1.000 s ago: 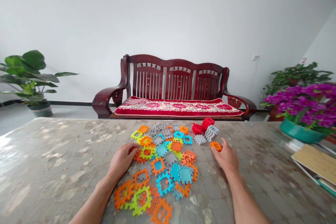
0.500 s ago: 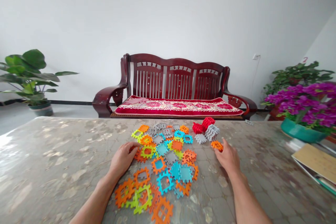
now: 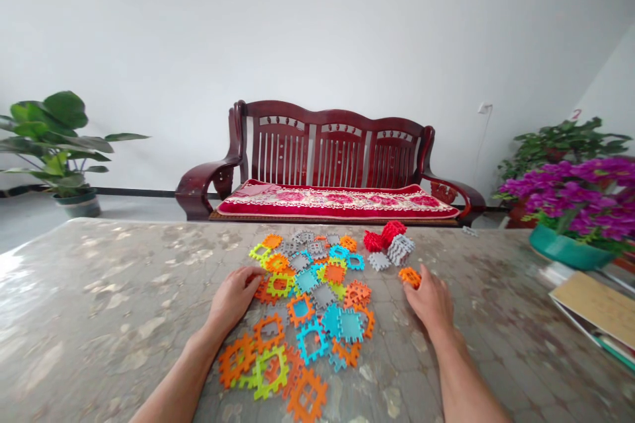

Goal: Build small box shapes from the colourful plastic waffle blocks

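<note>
Orange piece [image 3: 409,277] was on the right half of the counter [image 3: 124,304], just nearer than the grey stack [image 3: 401,249]. Outline looked squarish, so no firm long axis; its longer visible run went left-right, right end angled slightly toward the camera. Right hand [image 3: 430,294] had it: thumb at the near edge, index finger at the right, grip parted only about the piece's width; couldn't tell how firm. Grey stack sat tilted, layered edges showing, with a flat grey piece [image 3: 380,261] just left of it and two red stacks [image 3: 393,232] behind. Left of those, a loose pile [image 3: 306,279] of toothed orange, blue, lime and grey pieces ran from the far edge toward the camera, pieces overlapping at mixed angles. Left hand [image 3: 238,294] was at the pile's left edge, pointing forward and right, fingers curled beside an orange-red piece; couldn't tell its opening or whether it held anything. Farther right: purple flowers [image 3: 570,192] in a teal bowl [image 3: 565,248]. Beyond the counter, a dark wooden settee [image 3: 198,188] with a red floral cover [image 3: 337,201].
</note>
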`<state>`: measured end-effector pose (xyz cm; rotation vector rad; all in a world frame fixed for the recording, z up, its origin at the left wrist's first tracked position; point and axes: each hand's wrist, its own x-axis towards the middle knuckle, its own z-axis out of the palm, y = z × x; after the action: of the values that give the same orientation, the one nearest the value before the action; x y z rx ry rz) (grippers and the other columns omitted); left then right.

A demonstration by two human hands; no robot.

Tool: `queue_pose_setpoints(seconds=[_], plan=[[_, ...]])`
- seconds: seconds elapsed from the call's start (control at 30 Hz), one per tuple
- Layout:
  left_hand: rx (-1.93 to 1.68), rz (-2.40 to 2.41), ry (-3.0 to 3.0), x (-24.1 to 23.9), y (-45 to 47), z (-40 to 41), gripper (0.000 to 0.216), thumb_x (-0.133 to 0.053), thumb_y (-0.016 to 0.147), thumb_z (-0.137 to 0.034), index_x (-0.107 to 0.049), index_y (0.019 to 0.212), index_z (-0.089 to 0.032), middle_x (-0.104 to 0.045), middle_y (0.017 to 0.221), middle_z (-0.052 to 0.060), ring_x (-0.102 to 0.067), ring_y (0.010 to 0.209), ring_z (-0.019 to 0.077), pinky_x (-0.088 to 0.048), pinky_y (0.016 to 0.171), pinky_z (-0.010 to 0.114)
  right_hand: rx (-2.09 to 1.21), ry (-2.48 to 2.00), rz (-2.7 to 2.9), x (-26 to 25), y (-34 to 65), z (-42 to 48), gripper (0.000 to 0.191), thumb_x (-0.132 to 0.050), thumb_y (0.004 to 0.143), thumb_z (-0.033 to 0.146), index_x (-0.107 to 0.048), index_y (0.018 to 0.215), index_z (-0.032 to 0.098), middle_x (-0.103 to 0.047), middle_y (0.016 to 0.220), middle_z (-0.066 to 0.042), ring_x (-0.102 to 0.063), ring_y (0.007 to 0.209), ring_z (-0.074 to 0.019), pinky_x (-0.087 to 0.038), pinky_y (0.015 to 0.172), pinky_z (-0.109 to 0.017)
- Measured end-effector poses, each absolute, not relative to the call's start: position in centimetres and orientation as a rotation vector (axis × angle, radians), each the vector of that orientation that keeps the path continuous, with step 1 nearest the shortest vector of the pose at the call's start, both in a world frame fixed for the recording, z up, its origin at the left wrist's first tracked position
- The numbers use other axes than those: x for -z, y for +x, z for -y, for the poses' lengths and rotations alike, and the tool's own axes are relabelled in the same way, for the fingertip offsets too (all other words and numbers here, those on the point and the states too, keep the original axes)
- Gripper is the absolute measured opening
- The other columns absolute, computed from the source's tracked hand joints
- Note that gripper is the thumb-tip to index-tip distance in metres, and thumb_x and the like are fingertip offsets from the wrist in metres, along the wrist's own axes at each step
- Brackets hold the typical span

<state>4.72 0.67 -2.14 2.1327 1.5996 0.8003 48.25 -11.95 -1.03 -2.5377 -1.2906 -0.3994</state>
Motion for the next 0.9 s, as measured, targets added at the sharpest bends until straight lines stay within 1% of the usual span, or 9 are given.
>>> queue_pose_setpoints(seconds=[0.1, 0.17, 0.27, 0.37, 0.57, 0.67, 0.73, 0.8, 0.9], plan=[[-0.794, -1.603, 2.132, 2.1, 4.8, -0.6, 0.031, -0.046, 0.082, -0.033, -0.071, 0.097, -0.025, -0.073, 0.106, 0.002, -0.064, 0.102, 0.0209, -0.045, 0.095, 0.031, 0.503, -2.394, 1.276, 1.2, 48.2, 12.1, 0.054, -0.051, 0.085, 0.042, -0.054, 0.129, 0.011, -0.067, 0.109, -0.018, -0.061, 0.098, -0.0313, -0.045, 0.084, -0.042], [-0.801, -1.606, 2.132, 2.0, 4.8, -0.6, 0.030, -0.046, 0.082, -0.033, -0.071, 0.097, -0.025, -0.074, 0.105, 0.002, -0.064, 0.102, 0.0206, -0.045, 0.094, 0.031, 0.505, -2.188, 1.342, 1.3, 47.7, 12.1, 0.046, -0.049, 0.085, 0.037, -0.058, 0.124, 0.014, -0.067, 0.110, -0.015, -0.060, 0.101, -0.0289, -0.045, 0.087, -0.041], [-0.789, -1.611, 2.136, 1.8, 4.8, -0.4, 0.031, -0.045, 0.082, -0.033, -0.071, 0.097, -0.025, -0.074, 0.106, 0.002, -0.064, 0.103, 0.0207, -0.045, 0.094, 0.031, 0.314, -1.883, 1.522, 1.5, 46.2, 12.0, 0.033, -0.046, 0.084, 0.028, -0.065, 0.110, 0.019, -0.068, 0.104, -0.009, -0.061, 0.094, -0.0221, -0.048, 0.087, -0.034], [-0.782, -1.605, 2.139, 1.7, 4.9, -0.4, 0.030, -0.045, 0.083, -0.032, -0.071, 0.098, -0.025, -0.073, 0.106, 0.002, -0.064, 0.104, 0.0208, -0.045, 0.095, 0.031, 0.112, -1.765, 1.641, 1.4, 43.9, 12.0, 0.031, -0.047, 0.082, 0.023, -0.067, 0.104, 0.020, -0.069, 0.101, -0.007, -0.062, 0.083, -0.0180, -0.050, 0.083, -0.032], [-0.802, -1.606, 2.113, 1.6, 4.9, -0.3, 0.029, -0.047, 0.082, -0.031, -0.071, 0.096, -0.025, -0.074, 0.105, 0.002, -0.064, 0.103, 0.0203, -0.046, 0.094, 0.030, -0.079, -1.661, 1.811, 0.9, 41.8, 12.0, 0.034, -0.054, 0.077, 0.022, -0.068, 0.108, 0.022, -0.067, 0.115, -0.007, -0.059, 0.110, -0.0229, -0.044, 0.100, -0.039], [-0.799, -1.611, 2.124, 1.5, 4.9, -0.2, 0.029, -0.046, 0.082, -0.031, -0.071, 0.096, -0.024, -0.074, 0.105, 0.002, -0.064, 0.103, 0.0204, -0.045, 0.094, 0.030, -0.134, -1.634, 1.778, 0.8, 42.1, 12.1, 0.031, -0.054, 0.077, 0.021, -0.068, 0.104, 0.021, -0.067, 0.111, -0.007, -0.061, 0.102, -0.0214, -0.047, 0.092, -0.036], [-0.797, -1.613, 2.130, 1.5, 4.9, -0.2, 0.029, -0.046, 0.082, -0.032, -0.071, 0.096, -0.024, -0.074, 0.105, 0.002, -0.064, 0.102, 0.0204, -0.045, 0.094, 0.030, -0.172, -1.620, 1.760, 0.8, 42.2, 12.2, 0.023, -0.053, 0.078, 0.021, -0.068, 0.094, 0.020, -0.068, 0.098, -0.006, -0.062, 0.088, -0.0191, -0.049, 0.081, -0.032], [-0.792, -1.609, 2.132, 1.6, 4.9, -0.3, 0.030, -0.045, 0.083, -0.032, -0.070, 0.097, -0.024, -0.074, 0.105, 0.002, -0.064, 0.102, 0.0203, -0.045, 0.094, 0.031, -0.244, -1.605, 1.760, 0.7, 42.2, 12.3, 0.015, -0.053, 0.079, 0.022, -0.067, 0.081, 0.020, -0.066, 0.082, -0.003, -0.060, 0.075, -0.0168, -0.046, 0.071, -0.028], [-0.787, -1.606, 2.125, 1.7, 4.9, -0.4, 0.030, -0.045, 0.083, -0.032, -0.070, 0.097, -0.024, -0.073, 0.106, 0.002, -0.064, 0.103, 0.0204, -0.045, 0.095, 0.030, -0.400, -1.602, 1.775, 0.7, 42.0, 12.4, 0.015, -0.054, 0.079, 0.025, -0.062, 0.068, 0.019, -0.063, 0.069, 0.000, -0.056, 0.067, -0.0147, -0.042, 0.064, -0.025]])
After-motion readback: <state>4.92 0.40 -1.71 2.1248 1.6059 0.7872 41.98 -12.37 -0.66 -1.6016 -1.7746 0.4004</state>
